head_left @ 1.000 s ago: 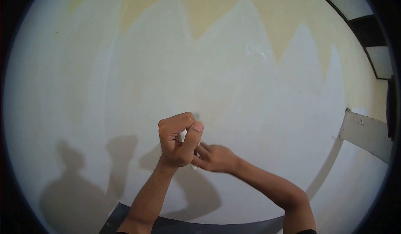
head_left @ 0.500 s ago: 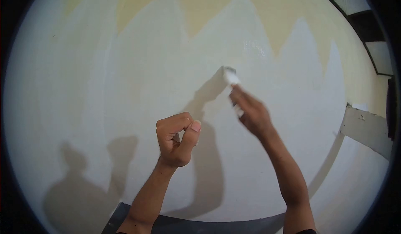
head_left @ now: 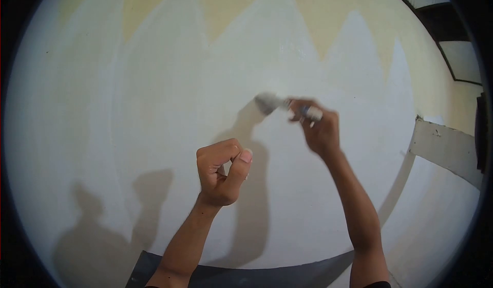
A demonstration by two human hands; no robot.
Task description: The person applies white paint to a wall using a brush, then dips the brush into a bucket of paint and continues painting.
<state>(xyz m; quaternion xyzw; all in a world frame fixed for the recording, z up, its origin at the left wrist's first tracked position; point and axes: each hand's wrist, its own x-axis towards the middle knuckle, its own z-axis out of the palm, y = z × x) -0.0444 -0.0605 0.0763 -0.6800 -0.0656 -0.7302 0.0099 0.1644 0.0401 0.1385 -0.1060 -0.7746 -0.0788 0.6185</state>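
We hold a paintbrush (head_left: pixel 280 104) in our right hand (head_left: pixel 319 131), fingers clamped round its handle, bristles pointing toward nine o'clock and, as far as the blur lets us judge, touching the wall (head_left: pixel 154 108); that sideways grip suits laying white paint flat. Our left hand (head_left: pixel 221 172), at about seven o'clock from the brush, is curled into a fist, well apart from it; we cannot tell whether it holds anything. Bare yellow wall (head_left: pixel 241 5) shows at twelve o'clock above the white peaks.
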